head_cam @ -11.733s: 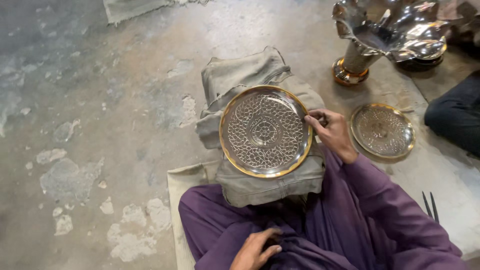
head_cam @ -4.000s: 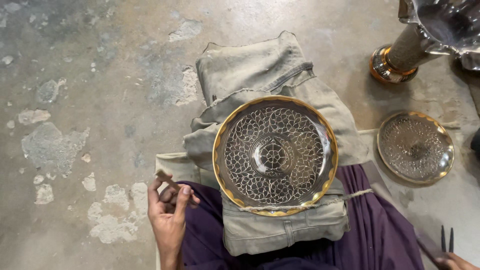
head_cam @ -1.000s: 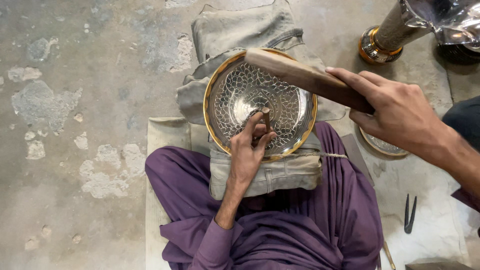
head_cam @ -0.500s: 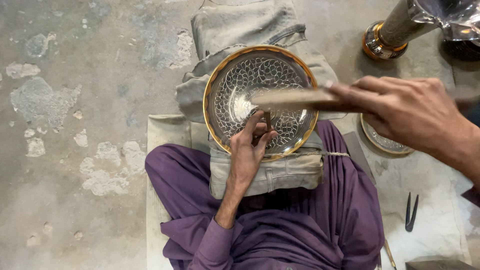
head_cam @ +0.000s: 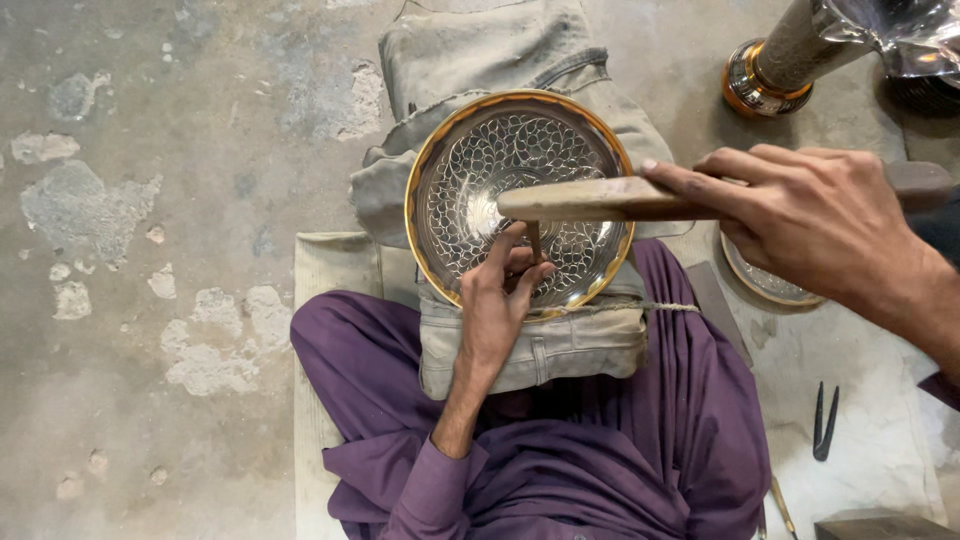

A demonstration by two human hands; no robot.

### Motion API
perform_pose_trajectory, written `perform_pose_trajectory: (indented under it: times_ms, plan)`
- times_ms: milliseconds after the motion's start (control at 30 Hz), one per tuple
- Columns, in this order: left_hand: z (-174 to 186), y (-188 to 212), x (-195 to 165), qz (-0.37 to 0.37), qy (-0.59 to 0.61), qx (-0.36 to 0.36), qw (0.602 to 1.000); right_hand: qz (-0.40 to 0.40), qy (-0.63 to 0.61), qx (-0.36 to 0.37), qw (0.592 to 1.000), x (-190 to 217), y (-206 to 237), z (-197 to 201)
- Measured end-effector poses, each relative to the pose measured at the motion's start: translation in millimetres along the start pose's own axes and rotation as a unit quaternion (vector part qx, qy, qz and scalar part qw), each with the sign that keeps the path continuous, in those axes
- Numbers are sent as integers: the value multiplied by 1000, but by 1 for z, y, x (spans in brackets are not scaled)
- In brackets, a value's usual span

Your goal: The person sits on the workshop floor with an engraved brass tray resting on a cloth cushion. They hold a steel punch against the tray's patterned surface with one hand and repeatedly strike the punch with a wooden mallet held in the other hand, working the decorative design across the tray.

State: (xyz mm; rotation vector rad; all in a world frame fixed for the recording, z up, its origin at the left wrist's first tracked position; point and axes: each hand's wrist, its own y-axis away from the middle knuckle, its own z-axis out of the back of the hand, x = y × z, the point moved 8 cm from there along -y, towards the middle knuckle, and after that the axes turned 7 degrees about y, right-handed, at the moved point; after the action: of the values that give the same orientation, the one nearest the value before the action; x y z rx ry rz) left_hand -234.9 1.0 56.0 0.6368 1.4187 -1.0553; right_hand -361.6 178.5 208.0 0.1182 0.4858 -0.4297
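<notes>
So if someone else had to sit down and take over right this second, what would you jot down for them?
Left hand: grip on a small metal punch, held upright on the patterned plate.
Right hand: grip on a wooden mallet, its end just over the top of the punch.
The plate, gold-rimmed, rests on folded cloth on the lap.
A second plate lies partly hidden under the right hand; black tweezers lie on the floor to the right; a metal stand sits top right.
Done: the pattern covers the plate.
Left: cannot tell how much punching remains.
</notes>
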Motion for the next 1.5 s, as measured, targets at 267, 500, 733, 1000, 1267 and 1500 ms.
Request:
perform_pose_trajectory:
  times_ms: [267, 500, 733, 1000, 1267, 1500]
  plan:
    - [-1, 0, 0, -11, -11, 0, 1000, -26, -25, 14, 999, -10, 8, -19]
    - [1, -3, -6, -17, -8, -2, 1000, 8, 41, -44, 998, -7, 11, 2]
    - [2, -1, -5, -23, -2, -5, 1000, -30, 3, -13, 999, -13, 11, 1]
    - [1, 0, 0, 0, -1, -2, 1000, 5, -5, 55, 998, -4, 3, -31]
    - [1, -4, -3, -11, 1, -1, 1000, -14, -57, -23, 998, -6, 3, -17]
    - [2, -3, -6, -30, 7, 3, 1000, -66, -183, -55, 979, -21, 7, -16]
